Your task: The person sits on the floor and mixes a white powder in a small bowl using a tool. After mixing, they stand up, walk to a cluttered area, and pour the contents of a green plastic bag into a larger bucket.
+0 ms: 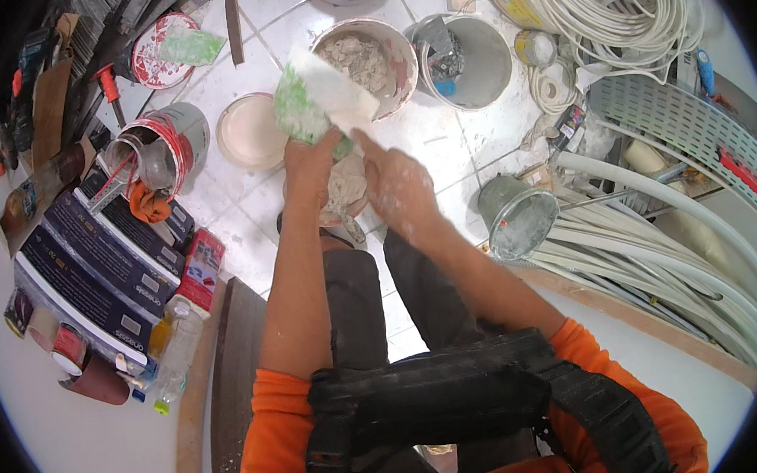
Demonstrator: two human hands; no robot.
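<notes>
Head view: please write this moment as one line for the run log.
left hand: holds green-white bag | right hand: on bag, tilted | below: small bowl of white powder | beyond: putty bucket | floor: white tiles

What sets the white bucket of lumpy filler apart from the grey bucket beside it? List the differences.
The white plastic bucket with a red-stained rim holds pale, lumpy filler, while the grey plastic bucket holds small tools and no filler. The white bucket's rim is partly covered by the white flat card that the hands hold; the grey bucket's rim is uncovered. Both stand upright and open on the white tiled floor.
</notes>
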